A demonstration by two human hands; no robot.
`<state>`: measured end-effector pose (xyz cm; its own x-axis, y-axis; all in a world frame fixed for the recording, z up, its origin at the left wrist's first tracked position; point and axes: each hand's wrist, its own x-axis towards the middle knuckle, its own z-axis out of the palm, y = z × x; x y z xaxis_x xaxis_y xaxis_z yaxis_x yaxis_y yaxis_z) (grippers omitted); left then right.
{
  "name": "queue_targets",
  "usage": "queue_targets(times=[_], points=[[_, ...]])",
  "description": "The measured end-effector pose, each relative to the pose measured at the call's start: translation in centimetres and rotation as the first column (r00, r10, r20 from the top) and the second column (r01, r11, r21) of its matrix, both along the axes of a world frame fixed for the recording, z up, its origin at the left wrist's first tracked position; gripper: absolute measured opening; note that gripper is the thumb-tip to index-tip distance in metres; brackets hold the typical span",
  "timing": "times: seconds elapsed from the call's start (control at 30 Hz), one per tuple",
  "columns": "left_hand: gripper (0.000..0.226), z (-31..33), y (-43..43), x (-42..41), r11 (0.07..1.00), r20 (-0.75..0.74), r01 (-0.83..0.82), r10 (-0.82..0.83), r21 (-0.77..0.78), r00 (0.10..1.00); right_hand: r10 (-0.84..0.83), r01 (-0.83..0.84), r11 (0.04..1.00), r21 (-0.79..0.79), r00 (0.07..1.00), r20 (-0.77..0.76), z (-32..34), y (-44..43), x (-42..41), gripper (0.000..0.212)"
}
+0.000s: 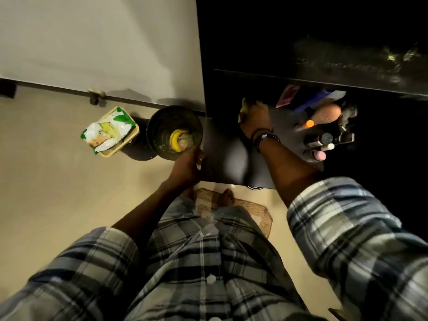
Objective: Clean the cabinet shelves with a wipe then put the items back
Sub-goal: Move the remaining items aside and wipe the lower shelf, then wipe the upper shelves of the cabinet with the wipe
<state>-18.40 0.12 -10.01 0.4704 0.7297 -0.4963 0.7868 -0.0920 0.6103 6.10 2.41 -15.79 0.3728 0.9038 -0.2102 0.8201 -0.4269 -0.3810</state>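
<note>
The left hand [188, 166] grips the dark shelf's [225, 156] near-left edge, fingers curled over it. Farther in, the right hand [256, 118] presses a yellow wipe [243, 107] flat on the shelf, beside bottles [324, 126] clustered at its right.

Shelf [227, 156] — dark, smooth, semi-matt with soft sheen. Bin [173, 133] — dull, scuffed metal inside. Wipe packet [108, 132] of glossy, crinkled plastic film. Floor [58, 193] smooth, pale, low gloss. Mat [261, 214] coarse, woven. Shirt sleeve [347, 228] of soft checked cloth. Bottles [324, 114] of smooth plastic.
</note>
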Motion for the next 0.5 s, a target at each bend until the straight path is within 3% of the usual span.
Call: queue_targets(times=[0.17, 0.27, 0.33, 0.43, 0.5], points=[[0.038, 1.0, 0.2, -1.4, 0.999, -0.037, 0.032, -0.031, 0.043, 0.999, 0.160, -0.159, 0.985, 0.067, 0.987, -0.016, 0.7, -3.3, -8.8, 0.025], [0.035, 1.8, 0.0, -2.0, 0.997, -0.099, 0.075, -0.072, 0.032, 0.992, 0.356, -0.343, 0.931, 0.126, 0.930, -0.095, 1.8, -9.6, -14.6, 0.027], [0.032, 2.6, -0.3, -2.1, 0.991, -0.134, 0.128, -0.123, 0.031, 0.983, 0.462, -0.455, 0.884, 0.107, 0.885, -0.062, 1.6, -11.9, -15.0, 0.023], [0.030, 4.6, -0.8, -1.3, 0.977, -0.098, 0.203, -0.197, 0.062, 0.976, 0.285, -0.286, 0.958, 0.013, 0.947, -0.146, 3.6, -12.4, -11.9, 0.030], [0.034, 6.1, -0.5, -0.2, 0.960, -0.051, 0.249, -0.245, 0.129, 0.968, 0.083, -0.064, 0.991, 0.119, 0.985, -0.154, 7.3, -12.1, -9.1, 0.027]])
